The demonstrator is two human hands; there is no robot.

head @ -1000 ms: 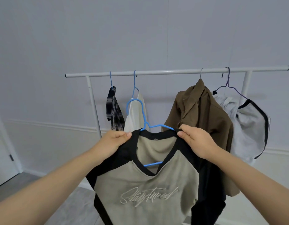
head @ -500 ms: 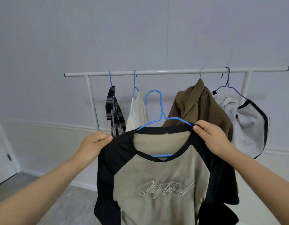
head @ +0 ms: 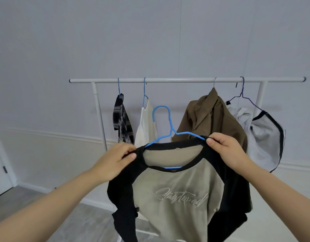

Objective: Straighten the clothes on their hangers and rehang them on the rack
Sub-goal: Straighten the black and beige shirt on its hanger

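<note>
Down in the lower half of the frame, both hands hold up a beige and black raglan T-shirt [head: 176,194] on a blue hanger [head: 169,135], in front of the rack and not on it. At centre left, the left hand [head: 115,161] pinches the black shoulder fabric just beside the collar, thumb on top and fingers curled beneath. The hanger's hook stands free above the collar, below the rail and touching nothing, and its bottom bar shows through the neck opening. At centre right, the right hand [head: 225,151] grips the other black shoulder where the hanger's arm ends, thumb and fingers closed over the cloth. The shirt hangs between the two hands, with pale script lettering across its chest and its black sleeves drooping at either side.

Behind, a white clothes rack [head: 185,80] crosses the middle of the frame. From left to right it carries a dark plaid garment [head: 122,119] on a blue hanger, a cream top [head: 146,126] on another blue hanger, a brown jacket [head: 215,119], and at the right a grey garment with black trim [head: 265,137] slumped off a purple hanger [head: 242,95]. A pale wall [head: 150,35] fills the upper frame, with a moulding strip lower down. Grey wood-look floor [head: 67,215] shows at lower left, beside a white door edge [head: 0,165].
</note>
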